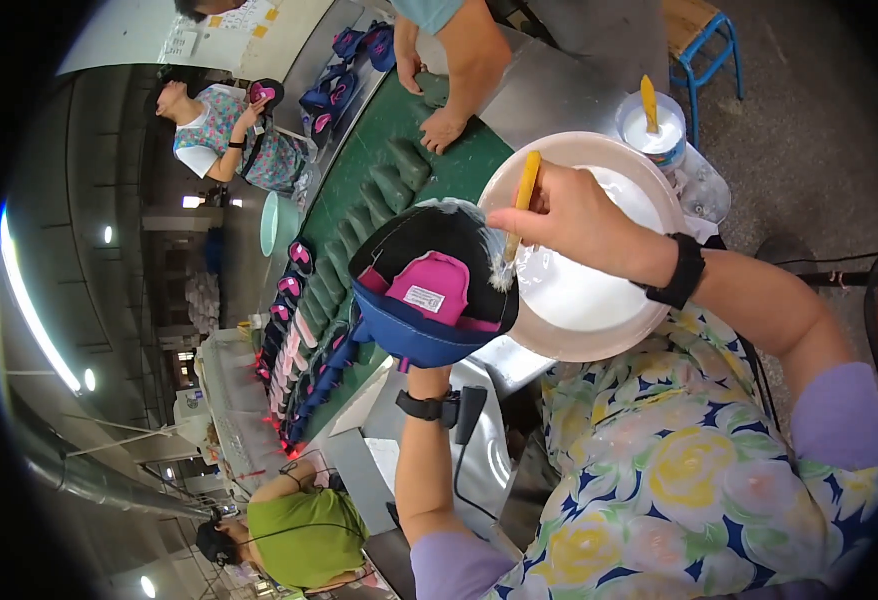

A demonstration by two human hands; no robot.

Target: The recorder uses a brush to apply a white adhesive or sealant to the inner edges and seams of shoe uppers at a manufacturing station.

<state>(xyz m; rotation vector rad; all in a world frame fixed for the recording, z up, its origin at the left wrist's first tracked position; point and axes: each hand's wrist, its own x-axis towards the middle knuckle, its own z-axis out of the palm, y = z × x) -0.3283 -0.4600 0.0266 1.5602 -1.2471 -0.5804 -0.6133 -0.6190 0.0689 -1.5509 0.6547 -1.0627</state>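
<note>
My left hand, its fingers hidden beneath, holds up a navy shoe upper (419, 335) with a black underside and a pink lining piece bearing a white label. Wet white liquid coats part of the upper's edge. My right hand (564, 215) is closed around a yellow-handled brush (525, 190), and its white-coated bristles touch the right edge of the upper. Just behind the brush stands a wide pale basin (579, 345) of white liquid, under my right hand and wrist.
A green work surface (359, 150) carries rows of dark green foot-shaped forms (391, 188) and more uppers. A co-worker's hands (444, 128) handle a form at the far end. A bucket (649, 130) with another yellow brush stands right. Beyond are a blue-legged stool (704, 50) and other people.
</note>
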